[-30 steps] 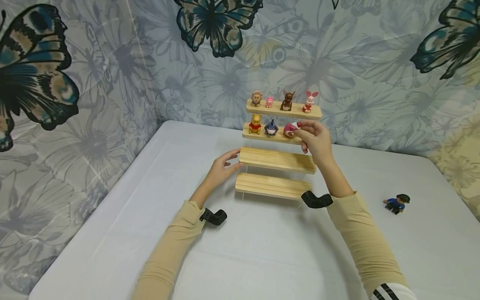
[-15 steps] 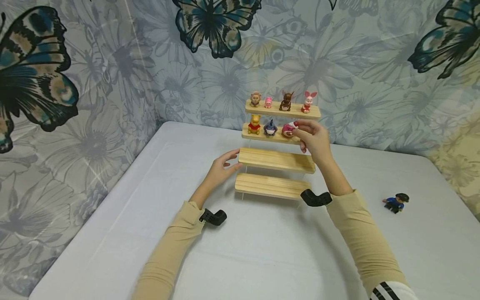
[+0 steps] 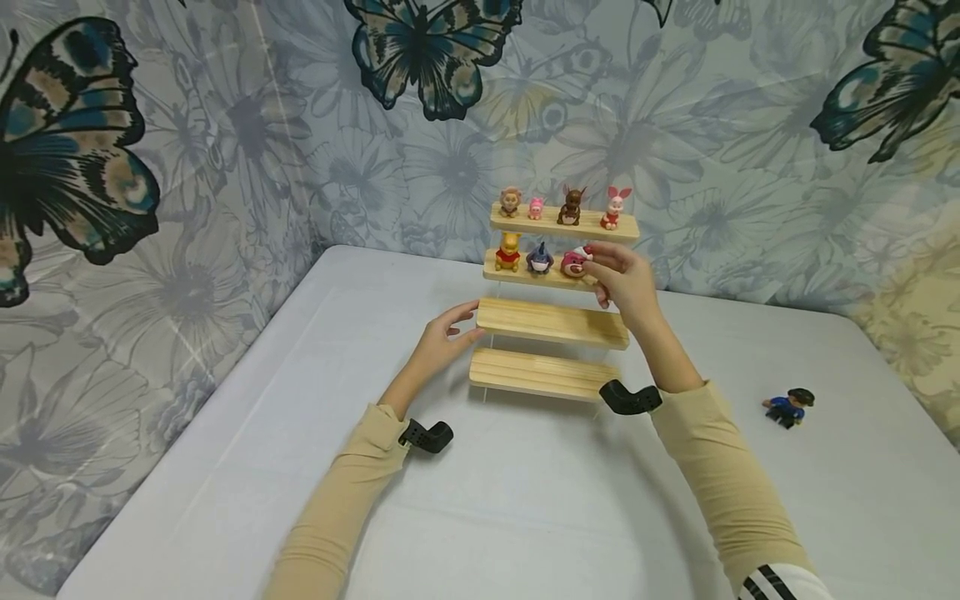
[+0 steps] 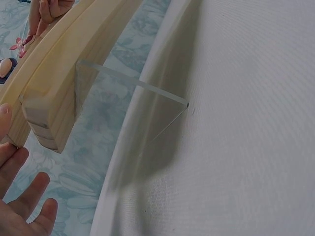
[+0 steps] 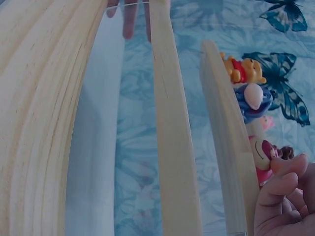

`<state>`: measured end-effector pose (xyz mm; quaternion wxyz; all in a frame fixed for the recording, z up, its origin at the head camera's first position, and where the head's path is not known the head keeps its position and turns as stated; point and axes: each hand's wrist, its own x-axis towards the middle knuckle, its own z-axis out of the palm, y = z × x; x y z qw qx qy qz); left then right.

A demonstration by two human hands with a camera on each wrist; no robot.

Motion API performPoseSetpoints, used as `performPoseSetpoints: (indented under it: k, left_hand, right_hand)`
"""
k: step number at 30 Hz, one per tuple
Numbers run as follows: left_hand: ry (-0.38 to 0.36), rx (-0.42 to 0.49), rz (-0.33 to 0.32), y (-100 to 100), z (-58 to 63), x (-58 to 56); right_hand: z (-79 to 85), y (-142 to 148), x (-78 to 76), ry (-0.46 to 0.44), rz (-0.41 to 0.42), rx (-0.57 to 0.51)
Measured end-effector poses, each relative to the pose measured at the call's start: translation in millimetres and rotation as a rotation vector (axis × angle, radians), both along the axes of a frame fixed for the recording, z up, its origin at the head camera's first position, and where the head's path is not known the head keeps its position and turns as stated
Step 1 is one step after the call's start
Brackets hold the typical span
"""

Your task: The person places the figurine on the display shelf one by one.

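A wooden tiered display shelf [image 3: 551,323] with clear supports stands on the white table. My right hand [image 3: 628,279] pinches a pink bear figurine [image 3: 573,263] at the right part of the second tier from the top; its fingers hide part of the figurine. A yellow bear figurine [image 3: 507,252] and a blue-grey donkey figurine [image 3: 539,259] sit to its left, also visible in the right wrist view. With thumb and finger, my left hand [image 3: 438,343] holds the left end of the tier below, its other fingers spread in the left wrist view.
Along the top tier stand a monkey-like figurine [image 3: 510,202], a small pink figurine [image 3: 536,208], a brown kangaroo figurine [image 3: 571,205] and a pink-eared figurine [image 3: 615,208]. A toy figure in blue [image 3: 787,408] lies on the table [image 3: 487,517] at the right. Behind hangs butterfly-patterned cloth [image 3: 450,167].
My right hand and the pink bear figurine have shifted slightly left along the tier, toward the donkey figurine. My left hand stays at the shelf's end.
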<state>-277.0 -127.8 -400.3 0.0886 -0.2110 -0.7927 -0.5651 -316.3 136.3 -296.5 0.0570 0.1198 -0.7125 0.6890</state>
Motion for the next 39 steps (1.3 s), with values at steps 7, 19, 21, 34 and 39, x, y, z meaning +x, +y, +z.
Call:
performPoseSetpoints:
  k: [7, 19, 21, 34, 39]
  left_hand:
    - [0.003, -0.002, 0.005, 0.5, -0.2, 0.2]
    - [0.005, -0.003, 0.005, -0.9, 0.8, 1.5]
    - [0.001, -0.004, 0.006, -0.4, 0.5, 1.4]
    - [-0.005, -0.005, 0.016, 0.9, -0.1, 0.8]
    - [-0.005, 0.008, 0.006, 1.2, -1.2, 0.9]
  right_hand:
    - [0.3, 0.4, 2.6, -0.012, 0.018, 0.010]
    - [-1.4, 2.8, 6.1, 0.036, -0.010, 0.032]
    - [-1.4, 5.4, 8.0, 0.050, -0.018, 0.039]
    - [-3.3, 25.9, 16.5, 0.127, -0.044, 0.068]
    - [-3.2, 35.7, 21.8, 0.145, -0.053, 0.043]
